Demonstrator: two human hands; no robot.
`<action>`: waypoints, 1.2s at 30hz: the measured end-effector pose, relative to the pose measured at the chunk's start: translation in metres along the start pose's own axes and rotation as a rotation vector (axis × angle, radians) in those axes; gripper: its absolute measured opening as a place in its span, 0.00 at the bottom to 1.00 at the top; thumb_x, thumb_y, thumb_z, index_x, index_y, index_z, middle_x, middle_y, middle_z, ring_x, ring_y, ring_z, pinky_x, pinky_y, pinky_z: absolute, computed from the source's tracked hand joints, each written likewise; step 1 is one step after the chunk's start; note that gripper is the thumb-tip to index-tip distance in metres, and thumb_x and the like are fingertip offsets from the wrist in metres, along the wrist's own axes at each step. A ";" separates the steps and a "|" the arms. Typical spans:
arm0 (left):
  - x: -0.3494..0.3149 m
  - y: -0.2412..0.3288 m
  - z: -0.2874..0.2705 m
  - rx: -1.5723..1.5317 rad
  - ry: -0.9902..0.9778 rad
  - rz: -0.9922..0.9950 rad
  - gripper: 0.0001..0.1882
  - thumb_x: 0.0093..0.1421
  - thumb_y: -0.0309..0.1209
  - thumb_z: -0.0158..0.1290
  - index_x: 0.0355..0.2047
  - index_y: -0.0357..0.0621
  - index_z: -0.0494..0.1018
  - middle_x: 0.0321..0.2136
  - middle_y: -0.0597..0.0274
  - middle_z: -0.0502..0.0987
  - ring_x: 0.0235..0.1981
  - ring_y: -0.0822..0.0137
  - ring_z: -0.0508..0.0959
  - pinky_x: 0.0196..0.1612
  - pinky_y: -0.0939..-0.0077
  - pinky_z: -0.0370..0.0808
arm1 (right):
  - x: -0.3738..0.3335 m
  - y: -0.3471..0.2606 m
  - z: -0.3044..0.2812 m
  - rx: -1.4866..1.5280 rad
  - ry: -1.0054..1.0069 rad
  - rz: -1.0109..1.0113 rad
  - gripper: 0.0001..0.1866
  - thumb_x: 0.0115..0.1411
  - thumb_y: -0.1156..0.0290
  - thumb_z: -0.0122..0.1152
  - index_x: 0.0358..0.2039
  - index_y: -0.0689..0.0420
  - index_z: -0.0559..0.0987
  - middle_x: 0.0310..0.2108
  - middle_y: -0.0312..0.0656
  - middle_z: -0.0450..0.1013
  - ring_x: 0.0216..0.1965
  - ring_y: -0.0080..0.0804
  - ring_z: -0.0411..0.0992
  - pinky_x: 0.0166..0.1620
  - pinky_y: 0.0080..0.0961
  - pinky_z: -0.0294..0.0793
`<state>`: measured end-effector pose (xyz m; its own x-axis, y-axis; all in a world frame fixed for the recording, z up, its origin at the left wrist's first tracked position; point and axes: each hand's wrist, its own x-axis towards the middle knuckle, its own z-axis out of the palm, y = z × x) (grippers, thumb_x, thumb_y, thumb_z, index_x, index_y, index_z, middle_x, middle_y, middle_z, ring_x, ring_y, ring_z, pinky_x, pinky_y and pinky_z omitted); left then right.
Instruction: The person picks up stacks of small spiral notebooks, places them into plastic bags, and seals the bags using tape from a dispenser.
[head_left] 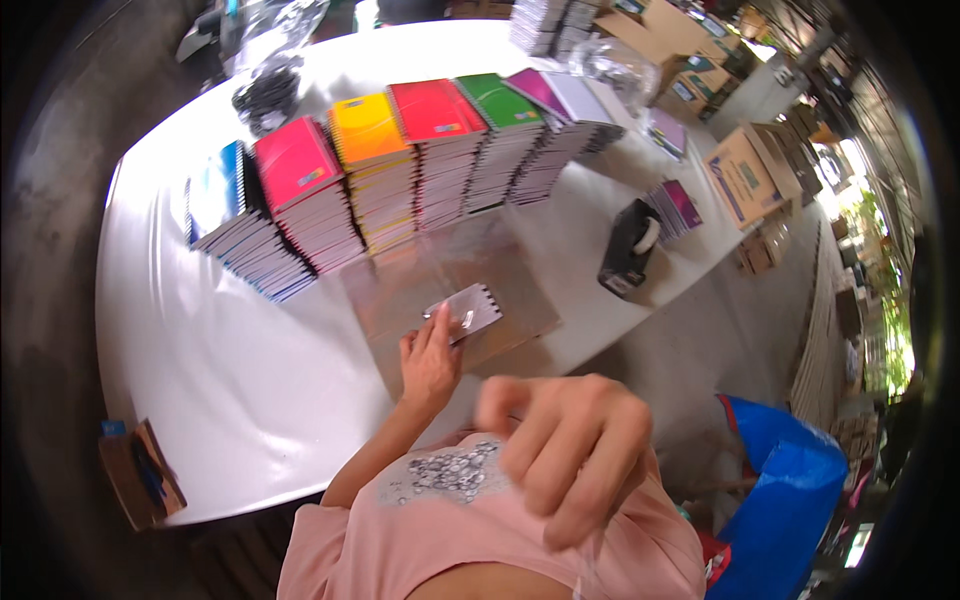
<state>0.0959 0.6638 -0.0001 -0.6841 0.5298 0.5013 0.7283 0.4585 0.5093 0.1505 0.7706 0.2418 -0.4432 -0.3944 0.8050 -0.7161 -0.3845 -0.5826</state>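
Observation:
A small spiral notepad with a pale cover and black coil lies on a clear plastic sheet in front of me. My left hand holds it down by its left and near edge, fingertips on its surface. Closer to the camera, my right hand is raised above my lap, fingers curled and slightly blurred. Whatever those fingers may pinch is hidden. Behind the sheet stand tall stacks of spiral notebooks: blue, pink, yellow, red, green and purple.
A black tape dispenser stands to the right on the white table, beside small purple notepads. Cardboard boxes are beyond the right edge. A blue bag is at lower right. A small brown box sits at the left corner.

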 end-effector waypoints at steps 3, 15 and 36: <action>0.001 0.003 -0.002 -0.004 -0.009 0.031 0.38 0.49 0.29 0.57 0.59 0.37 0.53 0.49 0.56 0.69 0.46 0.64 0.71 0.43 0.63 0.63 | -0.048 0.003 0.006 -0.438 0.367 0.335 0.14 0.59 0.67 0.54 0.20 0.61 0.78 0.15 0.35 0.69 0.14 0.22 0.61 0.26 0.24 0.55; 0.011 0.008 -0.005 -0.022 0.069 0.084 0.34 0.49 0.27 0.55 0.58 0.43 0.58 0.44 0.57 0.72 0.44 0.63 0.72 0.42 0.65 0.63 | -0.166 0.105 0.015 -0.214 1.159 1.233 0.17 0.58 0.59 0.57 0.23 0.61 0.79 0.12 0.31 0.66 0.12 0.14 0.58 0.14 0.13 0.52; 0.062 0.052 -0.028 0.106 -0.300 -0.059 0.46 0.41 0.42 0.62 0.61 0.57 0.53 0.46 0.64 0.69 0.47 0.62 0.68 0.49 0.51 0.54 | -0.273 0.083 -0.024 -0.437 0.879 1.555 0.21 0.53 0.53 0.58 0.39 0.57 0.75 0.31 0.45 0.74 0.34 0.35 0.72 0.38 0.33 0.70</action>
<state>0.0902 0.7012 0.0771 -0.6946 0.6795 0.2362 0.6984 0.5583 0.4477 0.1993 0.8664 -0.0233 -0.7812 0.4144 -0.4669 0.5597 0.1336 -0.8178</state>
